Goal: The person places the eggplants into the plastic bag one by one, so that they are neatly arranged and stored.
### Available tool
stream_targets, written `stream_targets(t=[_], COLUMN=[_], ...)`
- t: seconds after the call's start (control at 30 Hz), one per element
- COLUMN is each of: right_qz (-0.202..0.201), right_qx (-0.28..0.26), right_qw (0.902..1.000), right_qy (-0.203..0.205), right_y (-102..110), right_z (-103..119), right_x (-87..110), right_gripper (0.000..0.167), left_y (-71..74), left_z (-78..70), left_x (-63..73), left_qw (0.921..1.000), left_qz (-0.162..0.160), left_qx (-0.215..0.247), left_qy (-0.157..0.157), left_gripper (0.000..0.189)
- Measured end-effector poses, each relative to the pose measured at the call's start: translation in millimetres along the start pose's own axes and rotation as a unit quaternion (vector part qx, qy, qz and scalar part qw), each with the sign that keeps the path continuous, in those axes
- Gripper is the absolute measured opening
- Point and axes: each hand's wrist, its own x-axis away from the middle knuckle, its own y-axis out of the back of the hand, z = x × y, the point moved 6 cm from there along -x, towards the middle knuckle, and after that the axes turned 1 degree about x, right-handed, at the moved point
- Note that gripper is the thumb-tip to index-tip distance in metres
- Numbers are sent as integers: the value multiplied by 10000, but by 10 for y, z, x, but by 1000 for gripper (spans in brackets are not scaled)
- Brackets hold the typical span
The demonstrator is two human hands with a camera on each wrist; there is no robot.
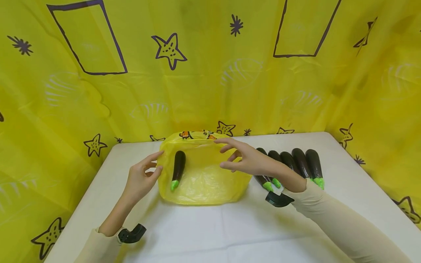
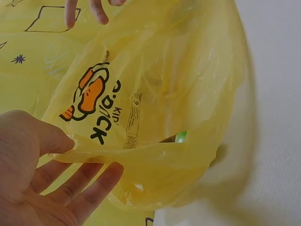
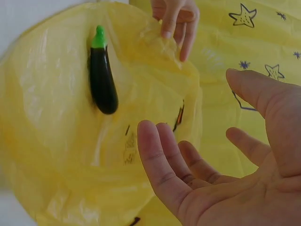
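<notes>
A thin yellow plastic bag [image 1: 207, 175] with a printed cartoon duck [image 2: 92, 94] sits on the table, its mouth spread wide. One dark eggplant [image 1: 179, 165] with a bright green stem end lies inside it, toward the left. My left hand [image 1: 141, 179] holds the bag's left rim, thumb on the inner side and fingers on the outer. Over the right part of the bag, my right hand [image 1: 248, 157] has its fingers spread and loosely bent, with nothing between them. In the right wrist view, the eggplant [image 3: 102, 77] shows fully within the bag.
Several more eggplants [image 1: 314, 164] lie side by side right of the bag, partly behind my right forearm. The white table [image 1: 197, 233] ends at a yellow curtain [image 1: 197, 91] with drawn starfish. A black wrist mount [image 1: 279, 199] sits at each sleeve.
</notes>
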Motion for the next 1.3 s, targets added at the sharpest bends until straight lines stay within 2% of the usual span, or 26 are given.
stream_targets(t=[0.33,0.7,1.0,1.3], right_qz=[-437,-1143,-1589,-1854], right_qx=[-173,477,1508,1928], right_qw=[9987,9912,9739,9606], right_qy=[-190,-458,-585,-749], right_y=[346,766,1009,1223], right_z=[-171,-458,-757,-972], right_x=[227,573,826,1063], right_gripper=[71,70,71,75], left_y=[6,14,19,18], left_z=[-1,0,-5,-22], left_x=[-4,-5,-12,-14], left_qw=[10000,9998,9998,9998], left_qz=[-31,-107,-128,-170], left_qx=[-28,43,-7,58], left_qy=[79,153,153,129], left_gripper=[50,51,52,51])
